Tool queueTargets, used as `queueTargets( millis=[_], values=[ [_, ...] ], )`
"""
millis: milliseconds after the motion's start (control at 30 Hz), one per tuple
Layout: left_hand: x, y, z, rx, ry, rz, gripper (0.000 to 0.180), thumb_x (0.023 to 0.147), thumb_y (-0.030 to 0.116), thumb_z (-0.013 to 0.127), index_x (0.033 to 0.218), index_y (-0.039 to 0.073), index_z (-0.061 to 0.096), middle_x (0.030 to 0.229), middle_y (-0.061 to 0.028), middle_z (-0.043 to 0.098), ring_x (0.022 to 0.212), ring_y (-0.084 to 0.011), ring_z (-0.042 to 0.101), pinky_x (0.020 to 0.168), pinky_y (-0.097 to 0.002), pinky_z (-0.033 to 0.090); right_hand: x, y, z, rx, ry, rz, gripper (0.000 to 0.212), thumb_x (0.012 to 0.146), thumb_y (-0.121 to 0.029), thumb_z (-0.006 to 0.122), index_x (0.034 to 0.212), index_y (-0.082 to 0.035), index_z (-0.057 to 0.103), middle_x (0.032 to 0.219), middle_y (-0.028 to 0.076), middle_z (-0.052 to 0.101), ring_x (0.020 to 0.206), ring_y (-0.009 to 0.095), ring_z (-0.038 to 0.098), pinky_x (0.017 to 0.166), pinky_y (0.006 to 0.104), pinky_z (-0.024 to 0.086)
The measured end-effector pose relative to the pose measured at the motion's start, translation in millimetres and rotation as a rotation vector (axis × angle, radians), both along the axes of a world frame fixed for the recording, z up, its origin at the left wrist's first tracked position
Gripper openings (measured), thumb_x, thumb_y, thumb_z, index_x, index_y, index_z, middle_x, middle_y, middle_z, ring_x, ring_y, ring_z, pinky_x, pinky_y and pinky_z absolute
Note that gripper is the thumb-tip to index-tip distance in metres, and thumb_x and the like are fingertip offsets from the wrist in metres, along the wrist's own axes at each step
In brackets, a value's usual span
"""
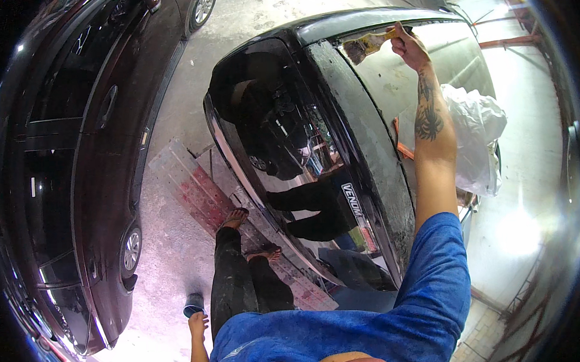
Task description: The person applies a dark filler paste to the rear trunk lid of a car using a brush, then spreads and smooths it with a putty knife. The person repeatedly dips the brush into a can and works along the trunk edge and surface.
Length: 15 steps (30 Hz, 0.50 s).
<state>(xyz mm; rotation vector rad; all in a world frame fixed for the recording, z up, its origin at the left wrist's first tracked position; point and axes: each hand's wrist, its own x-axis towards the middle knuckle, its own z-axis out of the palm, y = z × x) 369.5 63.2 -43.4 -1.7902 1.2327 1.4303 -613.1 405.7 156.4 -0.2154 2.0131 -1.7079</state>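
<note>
My right hand (410, 48) is stretched out over the top of a black vehicle (247, 61), its fingers closed round the yellow handle of a wide paintbrush (361, 47). The brown-grey bristles rest at or just above the edge of the pale roof panel (395, 75); I cannot tell whether they touch. Along the near side of the roof runs a dull, patchy grey strip (358, 108). Low at my left side, my left hand (198, 324) grips the rim of a dark cup (193, 304). What the cup holds cannot be made out.
I stand barefoot or in sandals on a raised red-stained plank (201, 190) beside the vehicle. A second dark car (78, 163) is parked to the left. On the roof lie a crumpled white plastic bag (477, 136) and an orange strip (404, 148).
</note>
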Motion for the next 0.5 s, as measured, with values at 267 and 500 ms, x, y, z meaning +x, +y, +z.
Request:
queueTargets(
  millis=[267, 500],
  values=[
    [-11.2, -1.6, 4.7, 0.005, -0.055, 0.021, 0.027, 0.094, 0.027, 0.055, 0.106, 0.003, 0.062, 0.097, -0.0123, 0.070, 0.076, -0.0222, 0.067, 0.060, -0.0339, 0.051, -6.3, 11.7, -11.4, 0.095, 0.106, -0.092, 0.040, 0.094, -0.042, 0.062, 0.097, -0.001, 0.063, 0.060, -0.007, 0.035, 0.050, 0.005, 0.029, 0.044, 0.0224, 0.023],
    [-20.1, -3.7, 2.9, 0.027, -0.057, -0.024, 0.029, 0.095, 0.028, 0.055, 0.108, 0.003, 0.062, 0.097, -0.0128, 0.070, 0.077, -0.0213, 0.067, 0.059, -0.0320, 0.051, -11.4, -3.5, -6.3, 0.110, 0.090, -0.003, 0.036, 0.095, -0.039, 0.061, 0.096, -0.003, 0.064, 0.061, -0.007, 0.036, 0.051, 0.004, 0.030, 0.046, 0.0213, 0.024]
  ],
)
